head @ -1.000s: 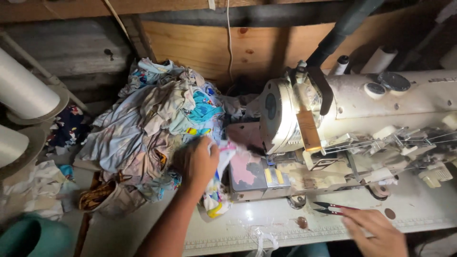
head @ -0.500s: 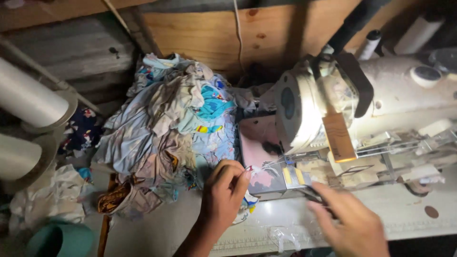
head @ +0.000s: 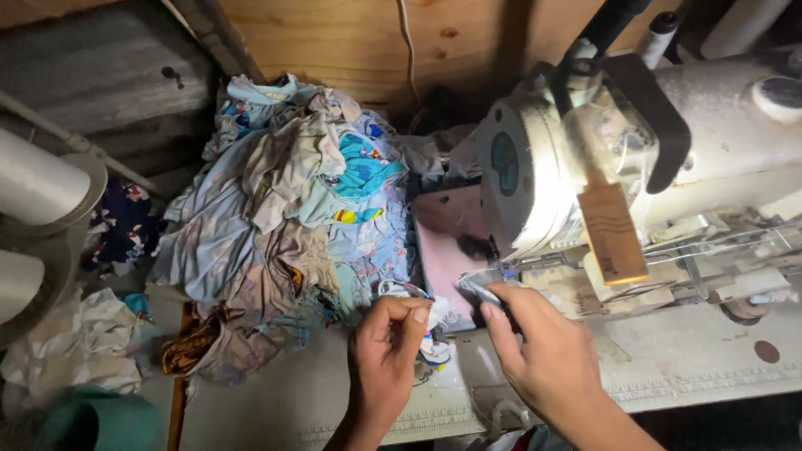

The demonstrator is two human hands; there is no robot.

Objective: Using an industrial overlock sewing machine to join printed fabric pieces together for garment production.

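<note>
A small scrap of printed cloth (head: 422, 321), thin and limp, pale with blue and red marks, lies on the desk (head: 668, 367) just left of the sewing machine's needle area, at the near edge of the fabric heap. The left hand (head: 386, 351) has its grip clenched on this scrap, thumb and forefinger pinching its upper edge while the rest trails down under the palm. The right hand (head: 539, 351) pinches a small grey piece (head: 483, 290), flat and folded, at the fingertips beside the presser foot; what kind of piece it is cannot be told.

Behind the scrap rises a loose pile of fabric (head: 292, 217), soft and crumpled, in washed-out blues, greys and a bright turquoise patch with cartoon-like prints. A flat pink panel (head: 447, 234) lies between pile and machine. The sewing machine (head: 635, 150) is cream-coloured metal, rounded at the head, worn and stained, with a tan tag (head: 612, 234) hanging off its front. The desk is pale, scuffed, with a ruler strip along its near edge. White thread cones (head: 33, 179) stand at far left, against plywood boards (head: 351, 38).
</note>
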